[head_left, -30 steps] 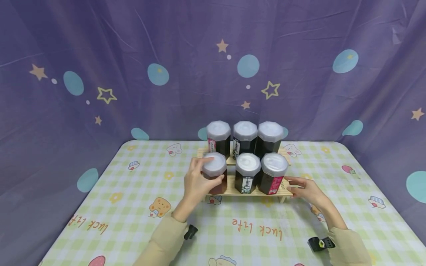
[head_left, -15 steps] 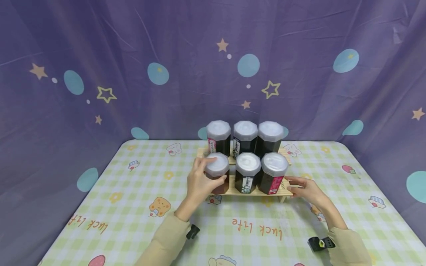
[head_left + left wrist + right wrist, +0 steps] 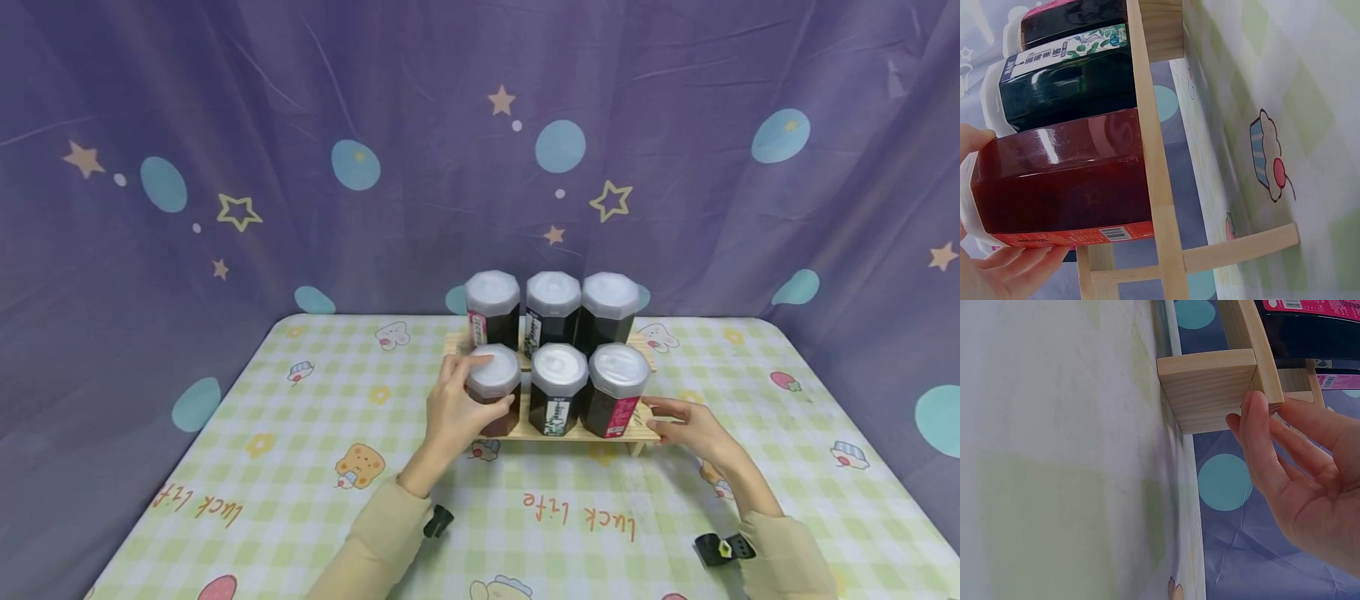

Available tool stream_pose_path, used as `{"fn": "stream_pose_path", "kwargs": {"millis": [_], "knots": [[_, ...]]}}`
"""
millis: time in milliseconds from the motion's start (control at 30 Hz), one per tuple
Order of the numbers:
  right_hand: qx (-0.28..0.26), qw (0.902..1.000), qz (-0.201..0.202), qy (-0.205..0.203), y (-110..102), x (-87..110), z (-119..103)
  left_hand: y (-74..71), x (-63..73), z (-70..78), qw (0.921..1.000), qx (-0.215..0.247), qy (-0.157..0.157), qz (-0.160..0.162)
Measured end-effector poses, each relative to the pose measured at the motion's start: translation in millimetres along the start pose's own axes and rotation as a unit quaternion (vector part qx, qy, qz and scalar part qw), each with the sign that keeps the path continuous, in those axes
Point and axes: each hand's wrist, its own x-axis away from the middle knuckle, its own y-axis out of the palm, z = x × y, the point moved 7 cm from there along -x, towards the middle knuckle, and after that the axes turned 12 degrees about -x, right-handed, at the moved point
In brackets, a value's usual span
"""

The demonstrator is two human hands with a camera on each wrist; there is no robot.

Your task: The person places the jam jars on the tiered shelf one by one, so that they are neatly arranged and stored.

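Observation:
My left hand (image 3: 459,404) grips a jar of dark red contents (image 3: 1063,175) with a whitish octagonal lid (image 3: 495,371), at the left of the front step. In the left wrist view its base meets the edge of the wooden two-step rack (image 3: 1163,206), and a red label with a barcode runs along one side. At the rack's right end, my right hand (image 3: 692,429) pinches the corner of the front step (image 3: 1266,381) between thumb and fingers. Beside the held jar stand a dark jar with a white-and-green label (image 3: 557,412) and one with a pink-red label (image 3: 618,412).
Behind, on the higher step, are three more dark jars: left (image 3: 495,312), middle (image 3: 553,312) and right (image 3: 607,312). A checked tablecloth (image 3: 300,433) with cartoon prints covers the table. A purple curtain (image 3: 420,233) hangs behind it.
The left hand has slid the dark red jar a little to the right along the front step, closer to the middle jar. The right hand has stayed at the rack's end.

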Motion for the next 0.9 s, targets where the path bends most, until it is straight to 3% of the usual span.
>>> {"fn": "stream_pose_path", "kwargs": {"millis": [267, 700, 900], "knots": [[0.004, 1.0, 0.006, 0.002, -1.6, -1.0, 1.0, 2.8, -0.4, -0.1, 0.9995, 0.004, 0.004, -0.03], [0.009, 0.9999, 0.008, 0.001, -2.0, 0.2, 0.8, 2.6, 11.0, 1.3, 0.9981, 0.014, 0.029, -0.053], [0.006, 0.9999, -0.001, 0.013, -3.6, 2.3, -0.4, -7.8, 15.3, 1.3, 0.9975, 0.019, 0.057, -0.036]]}}
